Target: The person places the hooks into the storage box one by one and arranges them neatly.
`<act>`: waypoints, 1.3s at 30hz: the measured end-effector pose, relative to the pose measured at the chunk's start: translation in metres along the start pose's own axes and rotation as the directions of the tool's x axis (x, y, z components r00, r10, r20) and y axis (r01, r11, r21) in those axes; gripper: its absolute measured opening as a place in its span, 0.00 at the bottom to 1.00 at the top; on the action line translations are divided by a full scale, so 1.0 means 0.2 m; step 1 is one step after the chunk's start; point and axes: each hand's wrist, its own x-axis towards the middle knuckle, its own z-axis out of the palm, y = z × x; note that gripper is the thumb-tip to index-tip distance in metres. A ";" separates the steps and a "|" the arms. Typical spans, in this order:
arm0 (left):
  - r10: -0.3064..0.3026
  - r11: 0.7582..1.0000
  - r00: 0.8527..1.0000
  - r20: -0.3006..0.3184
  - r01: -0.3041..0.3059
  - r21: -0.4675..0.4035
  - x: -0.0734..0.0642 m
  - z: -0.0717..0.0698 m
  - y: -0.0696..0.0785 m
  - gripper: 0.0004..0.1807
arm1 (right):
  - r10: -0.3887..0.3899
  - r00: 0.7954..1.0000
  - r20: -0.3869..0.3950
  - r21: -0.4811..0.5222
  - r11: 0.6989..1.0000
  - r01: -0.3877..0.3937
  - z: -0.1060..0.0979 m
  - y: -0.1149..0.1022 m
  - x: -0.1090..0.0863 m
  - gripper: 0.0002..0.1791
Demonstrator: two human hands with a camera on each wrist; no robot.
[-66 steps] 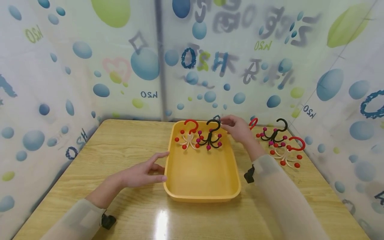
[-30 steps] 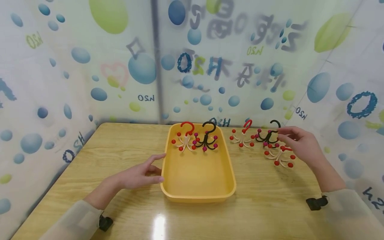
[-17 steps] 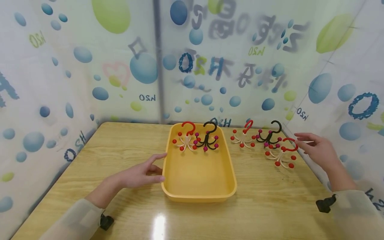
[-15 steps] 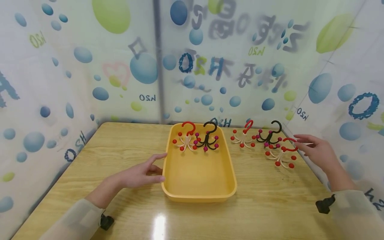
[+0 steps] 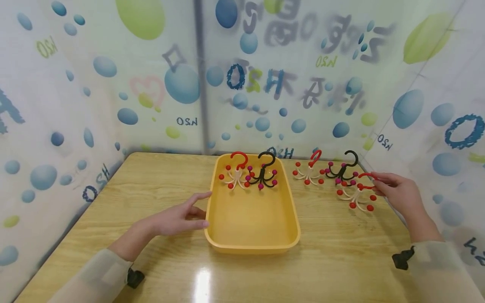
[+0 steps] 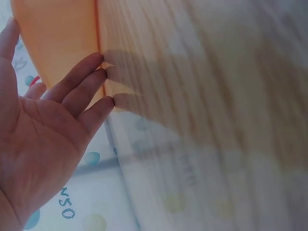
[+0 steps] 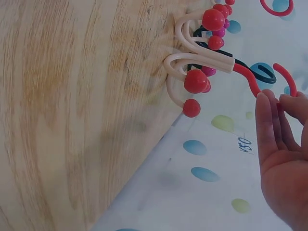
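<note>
My right hand point(image 5: 403, 195) pinches the red hook of a white multi-arm hanger point(image 7: 219, 60) with red balls on its arm tips. That hanger stands upright on the table at the right, and in the right wrist view its arm bends are at the wood. My left hand point(image 5: 170, 219) has its fingers spread, thumb and fingertips at the left side of a yellow plastic tray point(image 5: 253, 248). In the left wrist view the fingertips point(image 6: 96, 58) lie against the tray's outer wall. A white hanger with a red hook point(image 5: 240, 164) and a black hanger point(image 5: 263, 173) stand at the tray's far end.
Between the tray and my right hand stand another white hanger with a red hook point(image 5: 312, 163) and a black hanger point(image 5: 342, 170) with purple balls. The held hanger overlaps the black one. Printed curtains point(image 5: 151, 139) border the wooden table point(image 5: 159, 181) at the back and sides.
My right hand has left the tray's far end, moved right to the nearest white hanger and taken hold of its red hook. My left hand stays at the tray's side.
</note>
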 end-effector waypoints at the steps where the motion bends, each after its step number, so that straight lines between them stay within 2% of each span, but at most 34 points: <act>1: 0.000 1.000 1.000 0.000 0.000 0.001 0.00 0.00 0.00 0.50 | 0.010 1.000 -0.003 0.009 1.000 -0.010 0.00 0.00 0.00 0.25; 13: 0.033 0.999 0.999 -0.001 -0.033 -0.016 -0.01 -0.01 -0.02 0.50 | 0.050 0.998 -0.022 0.014 0.999 -0.050 -0.02 0.01 0.00 0.27; 20: 0.029 0.999 1.000 0.000 -0.029 -0.019 -0.01 0.00 -0.02 0.50 | -0.013 0.999 -0.041 -0.074 0.997 0.010 -0.01 0.01 -0.03 0.26; 28: 0.018 1.000 1.000 0.003 -0.018 -0.018 0.00 0.00 -0.01 0.50 | -0.052 0.996 -0.070 -0.081 0.996 0.047 -0.02 0.04 -0.08 0.27; 34: 0.004 1.000 1.000 0.005 -0.004 -0.005 0.00 0.00 0.00 0.50 | -0.068 0.993 -0.093 -0.077 0.995 0.061 -0.04 -0.02 -0.14 0.28; 39: 0.002 1.000 1.000 0.002 -0.002 -0.003 -0.01 0.00 0.00 0.50 | -0.108 0.992 -0.063 -0.046 0.993 0.105 -0.05 -0.10 -0.20 0.27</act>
